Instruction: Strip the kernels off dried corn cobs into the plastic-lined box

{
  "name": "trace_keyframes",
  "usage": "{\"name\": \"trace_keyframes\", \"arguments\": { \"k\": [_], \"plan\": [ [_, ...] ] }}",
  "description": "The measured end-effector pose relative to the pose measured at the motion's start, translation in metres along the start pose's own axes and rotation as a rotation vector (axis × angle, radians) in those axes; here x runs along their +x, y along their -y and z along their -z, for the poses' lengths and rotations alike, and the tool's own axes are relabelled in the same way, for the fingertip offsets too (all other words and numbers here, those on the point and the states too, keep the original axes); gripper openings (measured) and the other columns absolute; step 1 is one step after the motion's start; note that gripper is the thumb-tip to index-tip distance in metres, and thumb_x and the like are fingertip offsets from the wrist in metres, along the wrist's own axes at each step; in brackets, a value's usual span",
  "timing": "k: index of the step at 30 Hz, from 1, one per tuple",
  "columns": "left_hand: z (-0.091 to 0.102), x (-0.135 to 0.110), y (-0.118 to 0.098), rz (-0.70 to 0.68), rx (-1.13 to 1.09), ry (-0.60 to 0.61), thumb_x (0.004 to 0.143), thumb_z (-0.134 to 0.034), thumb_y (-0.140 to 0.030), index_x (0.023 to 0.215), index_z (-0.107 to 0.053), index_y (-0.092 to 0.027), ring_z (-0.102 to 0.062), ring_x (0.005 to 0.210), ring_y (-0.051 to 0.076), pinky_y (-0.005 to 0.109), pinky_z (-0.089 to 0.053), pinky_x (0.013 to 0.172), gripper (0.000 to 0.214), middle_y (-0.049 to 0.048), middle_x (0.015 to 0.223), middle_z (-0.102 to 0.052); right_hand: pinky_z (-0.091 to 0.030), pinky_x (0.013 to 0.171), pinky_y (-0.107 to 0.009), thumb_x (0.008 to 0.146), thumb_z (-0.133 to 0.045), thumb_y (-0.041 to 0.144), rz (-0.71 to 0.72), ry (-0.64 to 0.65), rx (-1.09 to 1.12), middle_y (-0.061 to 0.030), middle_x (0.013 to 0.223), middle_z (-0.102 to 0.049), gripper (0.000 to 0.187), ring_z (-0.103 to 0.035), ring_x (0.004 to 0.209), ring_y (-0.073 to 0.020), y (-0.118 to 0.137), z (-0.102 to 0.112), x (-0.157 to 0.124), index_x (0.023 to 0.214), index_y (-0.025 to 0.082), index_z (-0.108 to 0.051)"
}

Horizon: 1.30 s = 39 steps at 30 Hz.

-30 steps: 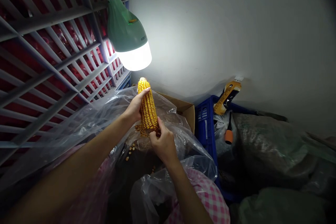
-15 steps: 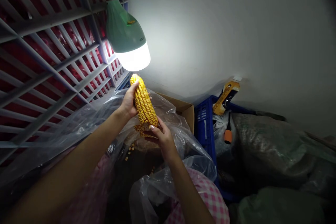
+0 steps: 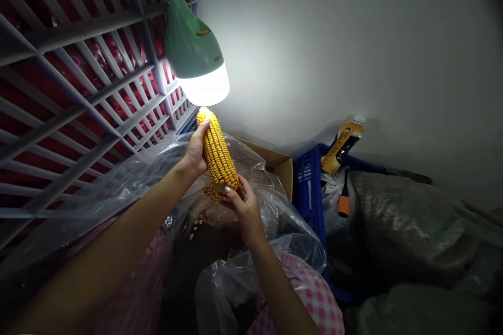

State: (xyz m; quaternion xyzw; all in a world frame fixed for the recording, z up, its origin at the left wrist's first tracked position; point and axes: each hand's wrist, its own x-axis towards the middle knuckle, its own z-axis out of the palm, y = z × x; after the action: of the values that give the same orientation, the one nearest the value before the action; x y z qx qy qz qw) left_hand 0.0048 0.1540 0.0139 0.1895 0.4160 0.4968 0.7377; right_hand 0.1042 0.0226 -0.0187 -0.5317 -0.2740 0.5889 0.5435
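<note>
A yellow ear of corn, dense with kernels, is tilted just below a lit lamp. My left hand is wrapped round its upper half, the thumb lying on the kernels. At the lower end, my right hand grips the cob with thumb and fingers; part of its fingers is hidden behind the ear. Loose corn kernels lie in a heap beyond the lower tip. Several more are scattered on the dark surface below, inside the clear plastic sheet.
Slatted plastic crates rise at the left, with red stuff behind them. A cardboard box and a blue crate stand against the white wall. An orange-ended tool and a large sack are at the right.
Everything has shifted slightly rightward in view. Both hands keep their hold on the ear of corn, with little change in its tilt.
</note>
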Motion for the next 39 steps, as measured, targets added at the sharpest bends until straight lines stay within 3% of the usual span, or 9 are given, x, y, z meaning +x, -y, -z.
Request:
{"name": "trace_keyframes", "arguments": {
  "k": [3,7,11,16,25,34,39],
  "plan": [
    [-0.004,-0.003,0.004,0.009,0.018,0.022,0.078,-0.053,-0.043,0.085,-0.058,-0.016,-0.061,0.050,0.016,0.026,-0.051,0.049,0.028,0.0047,0.060,-0.064,-0.049,0.088,-0.036,0.070,-0.059,0.024,0.049,-0.057,-0.135,-0.0059,0.111,-0.063,0.045,-0.058,0.103,-0.0228,-0.009,0.000,0.005,0.114,0.020,-0.055],
    [-0.004,-0.003,0.003,0.010,0.010,0.036,0.078,-0.054,-0.043,0.088,-0.058,-0.015,-0.060,0.048,0.015,0.025,-0.051,0.049,0.030,0.0031,0.058,-0.063,-0.047,0.092,-0.037,0.065,-0.053,0.015,0.081,-0.015,-0.121,-0.0042,0.112,-0.064,0.049,-0.057,0.105,-0.0228,-0.007,0.000,0.003,0.114,0.020,-0.056],
    [0.002,0.003,-0.002,-0.002,-0.032,-0.007,0.079,-0.051,-0.049,0.095,-0.057,-0.015,-0.063,0.052,0.018,0.029,-0.054,0.054,0.038,0.0034,0.059,-0.063,-0.049,0.088,-0.034,0.066,-0.053,0.015,0.013,0.094,0.151,-0.0028,0.115,-0.063,0.050,-0.060,0.102,-0.0214,0.005,-0.001,-0.005,0.116,0.022,-0.056],
    [0.008,0.007,-0.005,0.060,-0.114,0.003,0.079,-0.045,-0.060,0.096,-0.057,-0.013,-0.065,0.056,0.021,0.034,-0.055,0.057,0.052,0.0073,0.063,-0.065,-0.050,0.081,-0.031,0.067,-0.053,0.022,-0.167,0.129,0.436,-0.0043,0.098,-0.069,0.042,-0.066,0.081,-0.0178,0.014,0.000,-0.007,0.108,0.017,-0.060],
    [0.003,0.005,-0.001,0.052,-0.108,0.012,0.081,-0.043,-0.055,0.105,-0.056,-0.011,-0.065,0.053,0.020,0.030,-0.053,0.053,0.051,0.0069,0.062,-0.065,-0.051,0.081,-0.031,0.071,-0.058,0.025,-0.078,0.150,0.260,-0.0057,0.098,-0.069,0.033,-0.065,0.086,-0.0192,0.007,-0.001,-0.005,0.103,0.015,-0.063],
    [-0.001,0.001,0.003,0.025,-0.094,-0.002,0.081,-0.044,-0.055,0.101,-0.057,-0.012,-0.063,0.049,0.019,0.028,-0.051,0.048,0.049,0.0056,0.059,-0.063,-0.050,0.082,-0.024,0.066,-0.055,0.016,-0.062,0.094,0.316,0.0008,0.093,-0.069,0.026,-0.061,0.088,-0.0153,0.003,-0.006,-0.004,0.088,0.018,-0.068],
    [0.003,0.006,0.004,0.131,-0.165,-0.064,0.081,-0.038,-0.062,0.098,-0.056,-0.012,-0.063,0.050,0.020,0.032,-0.053,0.050,0.055,0.0063,0.059,-0.063,-0.049,0.085,-0.026,0.063,-0.058,0.014,-0.049,0.029,0.301,0.0004,0.094,-0.070,0.031,-0.062,0.091,-0.0170,0.005,-0.009,-0.005,0.091,0.018,-0.069]
  ]
}}
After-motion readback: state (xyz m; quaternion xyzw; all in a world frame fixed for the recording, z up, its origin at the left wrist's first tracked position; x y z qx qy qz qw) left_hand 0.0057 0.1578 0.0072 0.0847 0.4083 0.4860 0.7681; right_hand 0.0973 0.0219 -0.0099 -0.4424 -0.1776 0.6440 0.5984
